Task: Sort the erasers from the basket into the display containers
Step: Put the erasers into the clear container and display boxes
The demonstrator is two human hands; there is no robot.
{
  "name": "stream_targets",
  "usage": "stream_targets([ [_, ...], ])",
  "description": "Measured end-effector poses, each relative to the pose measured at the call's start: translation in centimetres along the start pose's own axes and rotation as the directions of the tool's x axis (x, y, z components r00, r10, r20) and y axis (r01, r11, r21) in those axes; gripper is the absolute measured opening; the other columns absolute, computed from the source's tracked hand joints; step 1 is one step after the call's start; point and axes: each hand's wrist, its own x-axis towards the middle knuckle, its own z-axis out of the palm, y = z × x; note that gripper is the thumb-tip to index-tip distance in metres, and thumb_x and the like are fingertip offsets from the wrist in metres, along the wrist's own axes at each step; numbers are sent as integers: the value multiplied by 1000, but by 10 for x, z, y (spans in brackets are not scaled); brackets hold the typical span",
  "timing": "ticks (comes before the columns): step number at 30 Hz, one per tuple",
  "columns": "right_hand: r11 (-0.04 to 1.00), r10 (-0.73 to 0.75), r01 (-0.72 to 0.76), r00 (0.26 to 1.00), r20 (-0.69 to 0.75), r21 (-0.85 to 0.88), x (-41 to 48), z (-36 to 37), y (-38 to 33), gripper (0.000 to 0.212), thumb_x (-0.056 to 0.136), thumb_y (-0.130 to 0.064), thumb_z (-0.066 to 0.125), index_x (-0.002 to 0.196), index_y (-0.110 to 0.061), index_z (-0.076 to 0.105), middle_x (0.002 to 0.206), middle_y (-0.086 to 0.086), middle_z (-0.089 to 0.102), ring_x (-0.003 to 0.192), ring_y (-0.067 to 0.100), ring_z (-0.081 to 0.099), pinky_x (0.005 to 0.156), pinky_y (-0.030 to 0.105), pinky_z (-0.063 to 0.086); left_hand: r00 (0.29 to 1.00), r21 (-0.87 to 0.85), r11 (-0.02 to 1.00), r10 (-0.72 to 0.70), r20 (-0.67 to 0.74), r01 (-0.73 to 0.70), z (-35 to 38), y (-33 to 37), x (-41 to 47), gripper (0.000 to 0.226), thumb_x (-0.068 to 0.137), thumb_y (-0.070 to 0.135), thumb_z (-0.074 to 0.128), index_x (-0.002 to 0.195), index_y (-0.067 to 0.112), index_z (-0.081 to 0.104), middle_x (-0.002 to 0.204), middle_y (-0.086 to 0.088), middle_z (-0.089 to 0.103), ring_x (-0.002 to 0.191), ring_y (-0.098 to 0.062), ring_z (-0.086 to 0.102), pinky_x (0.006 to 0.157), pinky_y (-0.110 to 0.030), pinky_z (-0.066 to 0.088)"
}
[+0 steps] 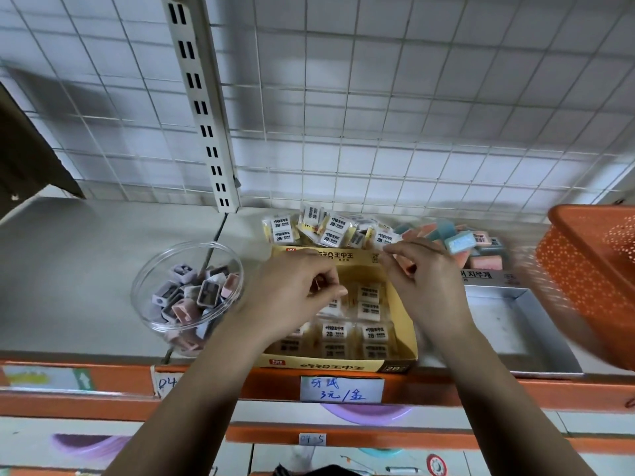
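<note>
Several erasers (335, 333), flat in box (343, 365) — labels up

Glossy clear plastic jar (147, 286), matt yellow cardboard box (405, 317), perforated orange plastic basket (584, 269), white wire grid (378, 115)

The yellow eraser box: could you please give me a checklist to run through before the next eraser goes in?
1. Room in the yellow box: ok, bare floor at its back.
2. Right hand holding a wrapped 2B eraser: ok, fingertips pinch its edge.
3. Left hand free: cannot tell, curled fingers hide what they hold.
4. Boxed erasers in rows: ok.
5. Grey tray ready for the coloured erasers: ok, bare floor shows.
6. Orange basket contents: cannot tell, blurred.
</note>
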Motion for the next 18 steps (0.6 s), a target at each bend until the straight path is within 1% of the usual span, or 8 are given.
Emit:
stream_targets([
  [2, 998, -59, 59, 998, 28, 0, 18, 0, -5, 9, 83, -8, 73, 92, -7, 75, 89, 4, 71, 83, 16, 64, 75, 6, 37, 991, -66, 998, -9, -132, 0, -5, -3, -1, 23, 88, 48, 60, 80, 28, 66, 73, 15, 64, 70, -2, 60, 66, -32, 53],
  [5, 991, -110, 121, 978, 179, -52, 49, 14, -12, 16, 87, -15, 70, 100, -8, 74, 99, 7, 72, 93, 22, 65, 82, 28, 49, 970, -119, 993, -21, -243, -9, -11, -9, -2, 31, 87, 54, 54, 78, 26, 64, 70, 14, 62, 66, -5, 59, 61, -35, 51],
  [7, 984, -104, 140, 952, 289, -106, 67, 27, -16, 26, 90, -24, 67, 112, -11, 71, 112, 8, 69, 107, 26, 60, 92, 34, 45, 965, -113, 994, -28, -261, -2, -15, -11, -4, 29, 87, 53, 57, 78, 27, 65, 70, 15, 62, 66, -4, 58, 60, -33, 50],
  [9, 974, -59, 141, 915, 398, -179, 81, 39, -20, 32, 92, -29, 64, 120, -13, 66, 120, 8, 66, 115, 27, 56, 97, 34, 42, 961, -110, 994, -37, -275, 6, -22, -12, -6, 23, 88, 48, 61, 77, 28, 66, 70, 17, 62, 65, 0, 58, 59, -28, 46],
  [11, 963, -11, 132, 890, 456, -234, 88, 47, -23, 31, 92, -29, 63, 117, -12, 66, 113, 10, 68, 111, 29, 56, 90, 34, 44, 957, -97, 995, -47, -287, 20, -33, -12, -6, 24, 86, 48, 61, 77, 27, 67, 70, 17, 64, 66, 0, 59, 61, -29, 48],
  [12, 963, -2, 124, 891, 455, -238, 89, 50, -23, 29, 89, -28, 65, 113, -12, 67, 107, 10, 70, 107, 29, 57, 86, 34, 45, 956, -75, 997, -50, -288, 29, -40, -13, -5, 25, 85, 49, 60, 78, 26, 68, 71, 16, 65, 68, -1, 60, 64, -31, 51],
  [14, 978, -12, 99, 906, 424, -184, 88, 53, -24, 30, 83, -24, 72, 110, -12, 67, 101, 9, 71, 102, 30, 59, 83, 34, 46, 959, -14, 998, -61, -278, 59, -55, -16, 0, 23, 86, 46, 63, 79, 25, 69, 72, 14, 67, 70, -4, 62, 68, -33, 52],
  [18, 997, 29, 5, 890, 454, -75, 82, 50, -31, 38, 82, -16, 73, 118, -12, 64, 110, 9, 66, 102, 26, 60, 76, 26, 39, 977, 71, 993, -75, -198, 90, -78, -29, 30, 11, 86, 35, 68, 81, 25, 70, 79, 12, 70, 77, -7, 64, 74, -32, 53],
])
